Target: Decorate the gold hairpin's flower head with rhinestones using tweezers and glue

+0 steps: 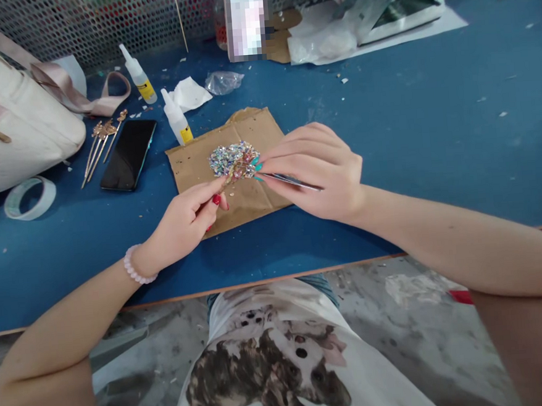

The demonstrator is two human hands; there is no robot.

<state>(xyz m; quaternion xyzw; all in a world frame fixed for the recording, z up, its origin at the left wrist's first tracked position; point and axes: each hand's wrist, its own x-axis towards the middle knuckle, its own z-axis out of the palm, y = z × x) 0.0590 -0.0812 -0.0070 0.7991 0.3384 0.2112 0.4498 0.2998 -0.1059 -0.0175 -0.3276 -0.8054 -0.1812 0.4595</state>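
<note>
My left hand [182, 221] pinches a gold hairpin [237, 170] with a pinkish ornamental head, close to the head. In my right hand [317, 169] are slim metal tweezers [297, 182], gripped between fingers and thumb. Their tips reach the ornament, though my fingertips partly cover them. Just behind the hairpin lies a heap of glittering rhinestones [221, 159]. Both the heap and my fingers are over a piece of brown cardboard [259, 129]. Whether the tweezers hold a stone is too small to tell.
Two glue bottles [178, 118] with yellow labels stand behind the cardboard. To the left lie a black phone [129, 156], several gold hairpins [102, 140], a tape roll [30, 199] and a white bag [18, 109]. Plastic wrapping [325, 41] sits at the back near a perforated metal panel [147, 20].
</note>
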